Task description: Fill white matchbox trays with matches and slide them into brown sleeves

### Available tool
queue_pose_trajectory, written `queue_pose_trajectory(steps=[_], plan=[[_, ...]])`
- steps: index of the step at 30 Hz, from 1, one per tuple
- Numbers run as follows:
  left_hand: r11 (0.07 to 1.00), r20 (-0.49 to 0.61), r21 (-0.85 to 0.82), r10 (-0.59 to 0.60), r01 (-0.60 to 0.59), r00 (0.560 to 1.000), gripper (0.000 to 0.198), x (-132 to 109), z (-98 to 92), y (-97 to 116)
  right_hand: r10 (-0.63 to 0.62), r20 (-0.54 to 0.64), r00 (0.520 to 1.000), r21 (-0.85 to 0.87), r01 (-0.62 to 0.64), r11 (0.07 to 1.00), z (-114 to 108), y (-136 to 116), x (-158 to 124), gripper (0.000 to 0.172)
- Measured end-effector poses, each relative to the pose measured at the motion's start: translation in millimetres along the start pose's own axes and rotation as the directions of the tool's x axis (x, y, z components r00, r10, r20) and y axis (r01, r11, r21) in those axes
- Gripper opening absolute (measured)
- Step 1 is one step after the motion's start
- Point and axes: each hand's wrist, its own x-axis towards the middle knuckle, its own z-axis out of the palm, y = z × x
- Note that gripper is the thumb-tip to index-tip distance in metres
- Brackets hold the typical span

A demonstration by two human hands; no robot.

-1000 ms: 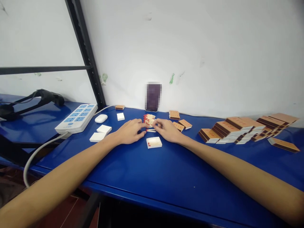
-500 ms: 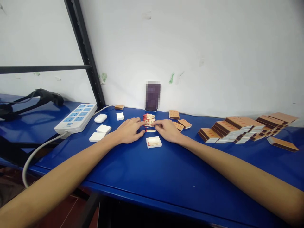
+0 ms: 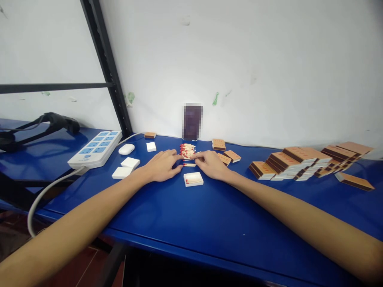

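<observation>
A pile of red-tipped matches (image 3: 188, 149) lies on the blue table between my two hands. My left hand (image 3: 163, 165) is open, its index fingertip touching the pile's near left side and its thumb at the heads of a few matches (image 3: 189, 165) lying in front. From the other side, my right hand (image 3: 211, 164) reaches an index finger to the right end of the pile, with the thumb apart below it and the other fingers curled. Just nearer to me sits an open white matchbox tray (image 3: 196, 183) holding a few matches.
White trays (image 3: 122, 172) and a white earbud case (image 3: 126, 149) lie to the left, near a power strip (image 3: 97, 147). Loose matchboxes (image 3: 219, 144) lie beyond my right hand. Stacked matchboxes (image 3: 287, 161) fill the right. A blurred phone-like object (image 3: 192, 122) leans on the wall.
My fingers have shifted only slightly at the matches, the right index staying on the pile's end. The tray and the boxes stay where they were.
</observation>
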Motion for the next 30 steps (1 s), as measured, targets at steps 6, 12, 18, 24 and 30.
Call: queue_pose_trajectory(steps=[6,12,18,24,30], plan=[[0.997,-0.008,-0.073,0.010,-0.010,1.000,0.040,0.6,1.6,-1.1,0.004,-0.017,1.000,0.039,-0.004,0.999,0.7,-0.5,-0.1,0.033],[0.998,-0.017,-0.065,0.005,-0.006,1.000,0.037,0.7,0.7,-0.9,-0.033,-0.043,0.999,0.073,0.036,0.997,2.2,-0.3,0.0,0.027],[0.996,-0.031,0.060,-0.067,0.069,0.997,0.047,0.2,-0.9,-4.1,-0.016,-0.070,0.997,0.058,0.020,0.998,2.5,0.2,0.0,0.031],[0.997,-0.008,0.058,-0.056,0.056,0.998,0.047,0.2,-1.6,-4.5,-0.020,-0.017,1.000,-0.011,0.020,1.000,2.3,0.6,-0.6,0.037],[0.998,0.004,0.039,-0.052,0.052,0.999,0.046,0.3,-1.2,-4.4,-0.037,0.000,0.999,-0.012,0.037,0.999,1.7,0.3,-1.2,0.039]])
